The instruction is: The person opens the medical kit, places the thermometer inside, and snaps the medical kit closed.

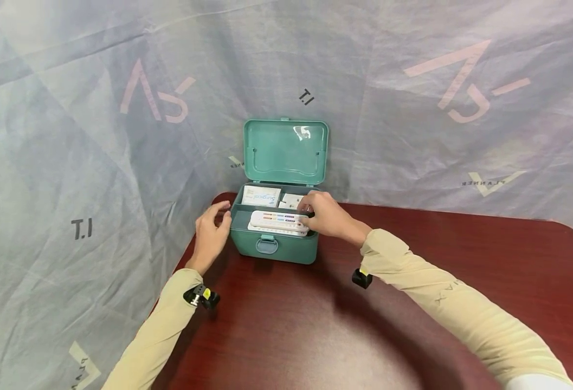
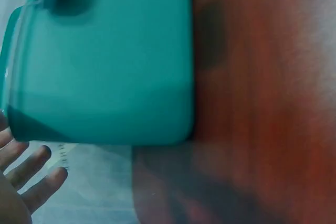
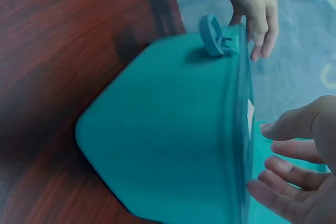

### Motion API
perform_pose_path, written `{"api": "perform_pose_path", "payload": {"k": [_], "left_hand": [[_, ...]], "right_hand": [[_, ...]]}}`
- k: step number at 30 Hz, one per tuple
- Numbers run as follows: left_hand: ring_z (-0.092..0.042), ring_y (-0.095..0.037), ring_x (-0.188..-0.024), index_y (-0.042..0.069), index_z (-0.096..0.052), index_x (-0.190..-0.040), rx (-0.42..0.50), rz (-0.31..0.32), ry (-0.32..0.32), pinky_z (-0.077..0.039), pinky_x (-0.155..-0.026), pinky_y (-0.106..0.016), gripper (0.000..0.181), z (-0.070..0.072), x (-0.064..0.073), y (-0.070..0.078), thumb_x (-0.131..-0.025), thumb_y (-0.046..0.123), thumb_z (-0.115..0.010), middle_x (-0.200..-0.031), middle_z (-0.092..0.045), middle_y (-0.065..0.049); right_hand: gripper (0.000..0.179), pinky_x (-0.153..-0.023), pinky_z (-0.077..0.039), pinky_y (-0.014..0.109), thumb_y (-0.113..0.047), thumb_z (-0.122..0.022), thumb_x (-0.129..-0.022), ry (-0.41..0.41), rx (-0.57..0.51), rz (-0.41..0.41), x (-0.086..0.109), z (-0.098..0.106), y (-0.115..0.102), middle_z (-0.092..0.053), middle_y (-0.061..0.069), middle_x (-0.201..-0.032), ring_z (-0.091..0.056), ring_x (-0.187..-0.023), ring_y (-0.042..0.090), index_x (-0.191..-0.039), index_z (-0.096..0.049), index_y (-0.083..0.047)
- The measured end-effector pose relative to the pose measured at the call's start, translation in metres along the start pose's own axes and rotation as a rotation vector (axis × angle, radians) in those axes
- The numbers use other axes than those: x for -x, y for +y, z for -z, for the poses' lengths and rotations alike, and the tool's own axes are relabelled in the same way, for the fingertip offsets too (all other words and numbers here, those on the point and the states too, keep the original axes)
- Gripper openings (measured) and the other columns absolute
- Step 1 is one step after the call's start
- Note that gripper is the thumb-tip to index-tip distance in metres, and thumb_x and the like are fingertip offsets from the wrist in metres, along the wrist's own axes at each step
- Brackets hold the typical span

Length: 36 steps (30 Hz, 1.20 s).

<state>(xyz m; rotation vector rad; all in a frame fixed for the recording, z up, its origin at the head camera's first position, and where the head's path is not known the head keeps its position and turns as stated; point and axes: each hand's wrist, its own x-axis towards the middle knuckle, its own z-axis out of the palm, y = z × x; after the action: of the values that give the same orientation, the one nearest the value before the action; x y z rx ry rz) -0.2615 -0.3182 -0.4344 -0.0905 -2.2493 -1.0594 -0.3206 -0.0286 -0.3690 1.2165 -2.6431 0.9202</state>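
A teal lidded storage box [image 1: 276,246] stands on the table with its lid [image 1: 286,151] raised. Across its front section lies a long white piece [image 1: 276,219] with rounded ends and coloured marks, on top of a similar white one. A white packet marked "Surgical" [image 1: 261,196] and a smaller white item [image 1: 290,201] fill the back section. My right hand [image 1: 327,215] reaches over the box's right rim, fingertips by the white piece's right end; the right wrist view shows thumb and fingers apart. Beside the left rim is my left hand [image 1: 210,230], fingers loosely bent and holding nothing.
The box stands near the far left corner of a dark red-brown table [image 1: 276,325]. Grey printed cloth [image 1: 388,135] hangs close behind and along the left side. A latch [image 1: 266,245] hangs down on the box front.
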Motion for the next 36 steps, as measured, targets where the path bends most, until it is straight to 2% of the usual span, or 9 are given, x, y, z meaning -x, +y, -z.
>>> {"api": "perform_pose_path", "payload": {"k": [4,10,14,19,26,33,36], "left_hand": [[-0.064,-0.021,-0.086,0.005,-0.067,-0.114,0.003,0.039,0.032,-0.050,-0.070,-0.030,0.026,0.007,-0.018,0.000,-0.090,0.006,-0.057,-0.103,-0.067,-0.010],[-0.063,-0.024,-0.089,0.005,-0.068,-0.111,0.020,0.132,0.053,-0.049,-0.078,-0.036,0.023,0.014,-0.043,-0.006,-0.091,0.009,-0.057,-0.102,-0.068,-0.010],[-0.064,-0.023,-0.087,0.004,-0.068,-0.110,0.013,0.171,0.067,-0.051,-0.079,-0.031,0.023,0.018,-0.056,-0.009,-0.092,0.015,-0.059,-0.101,-0.069,-0.011],[-0.065,-0.020,-0.083,0.005,-0.069,-0.111,0.011,0.189,0.061,-0.050,-0.071,-0.020,0.024,0.019,-0.068,-0.009,-0.093,0.019,-0.060,-0.098,-0.069,-0.010],[-0.065,-0.017,-0.078,0.006,-0.068,-0.113,0.060,0.244,0.028,-0.051,-0.063,-0.020,0.025,0.015,-0.079,-0.009,-0.094,0.020,-0.059,-0.099,-0.068,-0.013],[-0.062,-0.021,-0.093,0.009,-0.066,-0.117,-0.018,0.268,-0.032,-0.049,-0.077,-0.033,0.028,0.004,-0.095,-0.007,-0.094,0.022,-0.058,-0.108,-0.066,-0.008],[-0.063,-0.023,-0.093,0.006,-0.065,-0.117,-0.021,0.272,-0.039,-0.049,-0.079,-0.036,0.027,-0.002,-0.104,-0.003,-0.093,0.018,-0.059,-0.107,-0.066,-0.010]], "right_hand": [[0.019,-0.070,-0.049,0.036,-0.005,-0.070,-0.077,0.039,-0.002,-0.044,-0.002,0.010,0.006,-0.062,0.013,-0.086,-0.059,-0.080,0.026,-0.095,-0.070,0.003],[0.021,-0.073,-0.049,0.039,-0.003,-0.070,-0.078,0.075,-0.056,-0.108,-0.006,0.021,0.019,-0.064,0.018,-0.089,-0.060,-0.081,0.030,-0.096,-0.069,0.007],[0.022,-0.075,-0.050,0.040,-0.002,-0.069,-0.078,0.094,-0.087,-0.141,-0.010,0.026,0.028,-0.066,0.020,-0.090,-0.061,-0.082,0.030,-0.098,-0.068,0.008],[0.024,-0.076,-0.050,0.040,-0.004,-0.067,-0.080,0.111,-0.137,-0.212,-0.012,0.033,0.036,-0.067,0.021,-0.094,-0.061,-0.083,0.029,-0.102,-0.068,0.006],[0.027,-0.075,-0.050,0.041,-0.003,-0.066,-0.080,0.197,-0.176,-0.269,-0.018,0.038,0.043,-0.066,0.023,-0.095,-0.062,-0.083,0.031,-0.105,-0.065,0.008],[0.044,-0.079,-0.049,0.041,-0.002,-0.066,-0.079,0.275,-0.215,-0.404,-0.032,0.040,0.049,-0.061,0.024,-0.102,-0.060,-0.091,0.032,-0.120,-0.053,0.006],[0.048,-0.082,-0.048,0.041,-0.003,-0.066,-0.079,0.292,-0.235,-0.458,-0.039,0.042,0.050,-0.060,0.022,-0.104,-0.057,-0.095,0.031,-0.124,-0.050,0.004]]}}
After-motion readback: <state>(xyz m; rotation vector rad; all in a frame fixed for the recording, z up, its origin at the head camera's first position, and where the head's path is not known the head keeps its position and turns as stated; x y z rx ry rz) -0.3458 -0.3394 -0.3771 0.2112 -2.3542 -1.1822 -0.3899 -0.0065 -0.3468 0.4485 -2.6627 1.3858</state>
